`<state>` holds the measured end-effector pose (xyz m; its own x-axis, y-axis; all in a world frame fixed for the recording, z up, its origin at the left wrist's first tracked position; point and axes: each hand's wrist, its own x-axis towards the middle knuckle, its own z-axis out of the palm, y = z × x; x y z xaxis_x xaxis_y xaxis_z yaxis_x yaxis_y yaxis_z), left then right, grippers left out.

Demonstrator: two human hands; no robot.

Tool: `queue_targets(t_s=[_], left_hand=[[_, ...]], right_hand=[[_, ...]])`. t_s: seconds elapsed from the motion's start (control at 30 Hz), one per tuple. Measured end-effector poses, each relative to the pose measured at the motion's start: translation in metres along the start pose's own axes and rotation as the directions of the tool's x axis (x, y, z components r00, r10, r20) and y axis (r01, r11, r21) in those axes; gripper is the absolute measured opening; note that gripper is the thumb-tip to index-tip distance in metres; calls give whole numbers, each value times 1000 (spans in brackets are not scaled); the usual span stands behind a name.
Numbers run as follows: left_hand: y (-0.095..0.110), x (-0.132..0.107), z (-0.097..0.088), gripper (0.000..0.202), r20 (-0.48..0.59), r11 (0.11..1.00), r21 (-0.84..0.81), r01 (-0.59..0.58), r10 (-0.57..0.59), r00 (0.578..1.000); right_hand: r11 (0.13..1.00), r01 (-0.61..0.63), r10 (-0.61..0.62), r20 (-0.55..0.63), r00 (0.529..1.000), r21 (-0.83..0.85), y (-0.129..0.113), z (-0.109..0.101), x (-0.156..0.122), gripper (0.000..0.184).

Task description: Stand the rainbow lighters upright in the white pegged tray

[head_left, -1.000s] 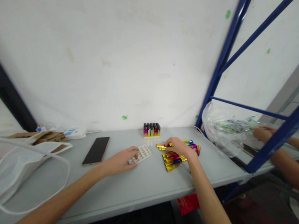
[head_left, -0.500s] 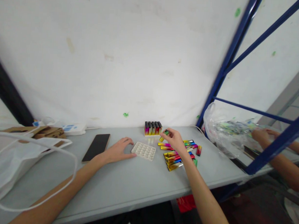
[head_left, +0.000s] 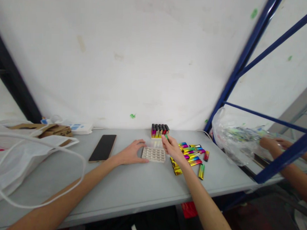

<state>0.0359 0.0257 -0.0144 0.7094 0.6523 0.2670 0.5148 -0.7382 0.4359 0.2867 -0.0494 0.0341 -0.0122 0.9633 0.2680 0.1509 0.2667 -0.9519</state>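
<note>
My left hand (head_left: 133, 152) curves around the left end of a white tray with rows of round holes (head_left: 154, 155), thumb at the near corner and fingers at the far corner. Above the tray's far right corner, my right hand (head_left: 172, 148) pinches a lighter (head_left: 167, 137), of which only a green part shows. Behind it, a block of lighters with black tops (head_left: 160, 130) stands upright in rows. Right of the tray, shiny multicoloured lighters (head_left: 189, 156) lie in a loose pile, partly hidden by my right hand and wrist.
A phone (head_left: 102, 148) lies to the left. Farther left are a white bag (head_left: 13, 170), brown cardboard (head_left: 54, 130) and a white cable loop. A blue metal frame (head_left: 230, 77) bounds the right side, with a clear plastic bag (head_left: 225, 141) and another person's hands (head_left: 270, 146) beyond.
My right hand has moved left and down, bringing the lighter over the tray's far edge. My left hand has closed in on the tray, which has turned straighter. The view has shifted slightly.
</note>
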Motion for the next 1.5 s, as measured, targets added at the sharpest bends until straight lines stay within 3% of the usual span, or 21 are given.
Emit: queue_targets(t_s=[0.17,0.3,0.5,0.7,0.83,0.93,1.03,1.17,1.5], left_hand=[[24,-7,17,78,-57,999,10,-49,50,997],[30,-6,25,79,-76,997,74,-32,38,996],[20,-10,17,87,-30,1000,6,-24,24,999],[21,-7,16,72,-65,993,-106,-46,39,997],[24,-7,17,72,-73,991,-129,-32,23,997],[23,-8,18,74,-77,992,-127,-22,12,997],[22,-8,18,75,-79,992,-127,-15,5,997],[22,-8,18,78,-59,990,-140,-8,0,998],[24,-8,14,79,-36,987,-161,2,-8,999]], right_hand=[[950,49,-105,-168,980,-310,9,0,1,59],[862,37,-166,-212,963,-506,6,3,-3,46],[838,36,-179,-212,961,-544,7,1,-3,47],[831,167,-216,-31,976,-531,15,-3,0,38],[699,325,-304,146,941,-637,18,-3,1,41],[649,265,-224,154,962,-713,14,-1,0,42],[693,212,-145,154,977,-689,8,-1,-3,40],[705,230,-121,205,971,-671,7,-1,-3,33],[551,343,-113,340,934,-761,18,2,-2,24]])
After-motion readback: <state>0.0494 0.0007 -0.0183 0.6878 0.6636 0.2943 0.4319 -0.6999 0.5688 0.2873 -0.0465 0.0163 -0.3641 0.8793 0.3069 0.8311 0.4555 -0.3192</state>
